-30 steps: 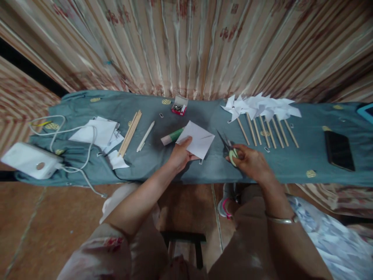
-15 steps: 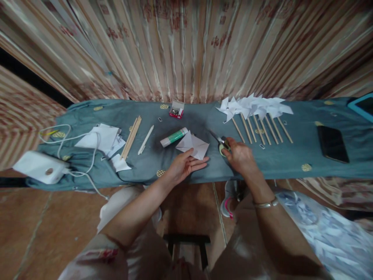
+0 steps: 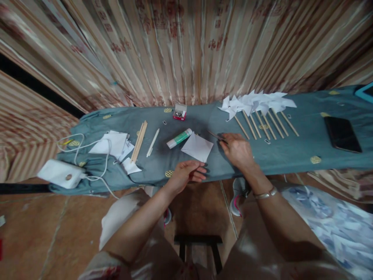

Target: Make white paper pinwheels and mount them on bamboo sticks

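Note:
A square of white paper (image 3: 198, 147) with cut lines running in from its corners lies flat on the cloth. My left hand (image 3: 186, 175) is just below its near corner, fingers loosely bent and apart, holding nothing. To the right of the paper, my right hand (image 3: 238, 151) is closed over the handles of a pair of scissors (image 3: 216, 136). The blades point up and left, low over the cloth; the handles are mostly hidden under the fingers. A green and white glue stick (image 3: 179, 139) lies against the paper's upper left side.
Several white paper pinwheels (image 3: 256, 104) on wooden sticks lie at back right, with a black phone (image 3: 343, 134) farther right. Left of centre are a pin box (image 3: 180, 113), white pen (image 3: 153, 142), wooden sticks (image 3: 139, 142), paper sheets (image 3: 112, 143) and a white power bank (image 3: 60, 174) with cables.
My left hand has let go of the paper and drawn back toward the near edge. My right hand has closed over the scissors' handles. The view has shifted slightly.

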A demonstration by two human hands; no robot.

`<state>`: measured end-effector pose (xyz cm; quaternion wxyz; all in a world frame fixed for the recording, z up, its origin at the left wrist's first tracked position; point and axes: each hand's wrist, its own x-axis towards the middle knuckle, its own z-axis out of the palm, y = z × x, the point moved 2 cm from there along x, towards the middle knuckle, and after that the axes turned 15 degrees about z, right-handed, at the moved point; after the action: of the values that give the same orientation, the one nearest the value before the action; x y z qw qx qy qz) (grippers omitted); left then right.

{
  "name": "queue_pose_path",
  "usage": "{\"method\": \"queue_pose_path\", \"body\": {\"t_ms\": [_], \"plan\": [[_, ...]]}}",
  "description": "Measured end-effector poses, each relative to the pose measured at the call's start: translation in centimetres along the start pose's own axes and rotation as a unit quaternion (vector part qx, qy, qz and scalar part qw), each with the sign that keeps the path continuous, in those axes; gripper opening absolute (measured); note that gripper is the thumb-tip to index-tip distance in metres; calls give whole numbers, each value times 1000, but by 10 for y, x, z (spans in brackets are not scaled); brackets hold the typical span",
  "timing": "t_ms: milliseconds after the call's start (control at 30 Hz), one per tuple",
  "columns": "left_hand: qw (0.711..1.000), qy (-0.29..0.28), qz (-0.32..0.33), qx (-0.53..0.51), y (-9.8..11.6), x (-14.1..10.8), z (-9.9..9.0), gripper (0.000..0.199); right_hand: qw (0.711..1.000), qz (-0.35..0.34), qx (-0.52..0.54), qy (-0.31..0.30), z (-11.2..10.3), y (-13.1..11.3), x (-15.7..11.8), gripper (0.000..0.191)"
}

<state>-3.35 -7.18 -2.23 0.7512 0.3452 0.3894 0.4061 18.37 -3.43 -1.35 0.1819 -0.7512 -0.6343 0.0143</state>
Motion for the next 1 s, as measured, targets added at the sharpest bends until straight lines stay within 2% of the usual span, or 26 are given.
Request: {"method": "queue_pose_path", "body": {"t_ms": [167,300,400,500,567,767,1000], "plan": [[986,19,136,95,19,6,-14,34,997,-60,47,3,12,-14,-1,33],[934,98,266,216,45,11,-41,30,996,-69,61,13,18,-19,-2,31],[904,151,316,243,61,16,-64,29,995,-68,73,12,20,-21,-2,29],[883,181,344,263,67,19,-80,30,995,-62,77,-1,21,-25,-2,28],[873,188,353,281,66,20,-85,29,995,-57,75,-13,21,-29,-2,27],[847,175,362,348,61,20,-80,17,996,-41,64,-41,19,-37,2,25],[828,173,356,398,62,37,-80,18,994,-35,96,-27,20,-37,7,23]]}}
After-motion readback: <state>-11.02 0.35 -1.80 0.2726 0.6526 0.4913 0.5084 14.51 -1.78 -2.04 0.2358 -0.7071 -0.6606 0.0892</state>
